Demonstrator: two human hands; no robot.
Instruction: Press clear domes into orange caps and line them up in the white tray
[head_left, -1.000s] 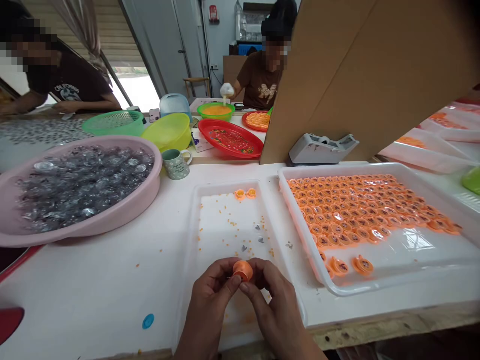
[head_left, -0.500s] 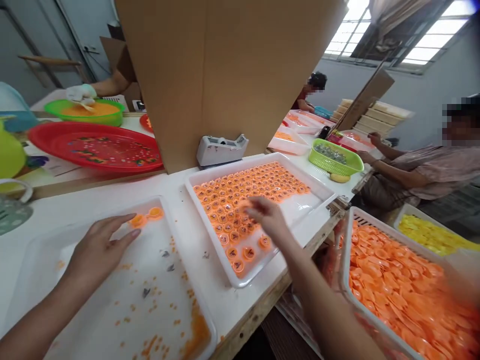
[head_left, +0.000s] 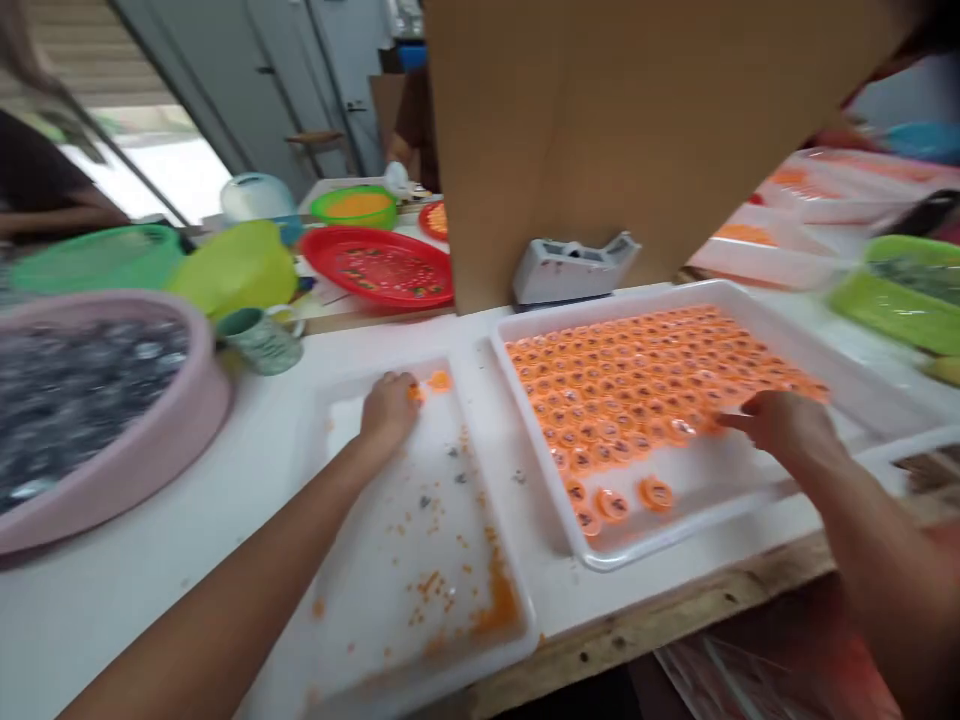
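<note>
My left hand (head_left: 388, 412) is over the far end of the left white tray (head_left: 496, 500), its fingers closed around a small orange round plastic piece (head_left: 415, 394). Just beside it in that tray lies another orange round piece (head_left: 440, 380). My right hand (head_left: 791, 435) reaches into the right white tray (head_left: 517, 410), thumb and finger pinched at an orange disc (head_left: 709, 423) on the near edge of the rows. Rows of orange discs (head_left: 615, 380) with dark centres cover the far part of this tray. A few stand apart, such as one orange disc (head_left: 656, 493) near the front.
Left is a pink tub (head_left: 202, 390) of dark shiny pieces, with a mug (head_left: 262, 340) behind. A red tray (head_left: 375, 265), tape dispenser (head_left: 574, 268) and cardboard panel (head_left: 637, 120) stand at the back. A green basket (head_left: 900, 300) is at right. People are partly visible nearby.
The view has swung left. My left hand has closed on one orange piece. My right hand has moved across its tray to the near edge of the rows.
</note>
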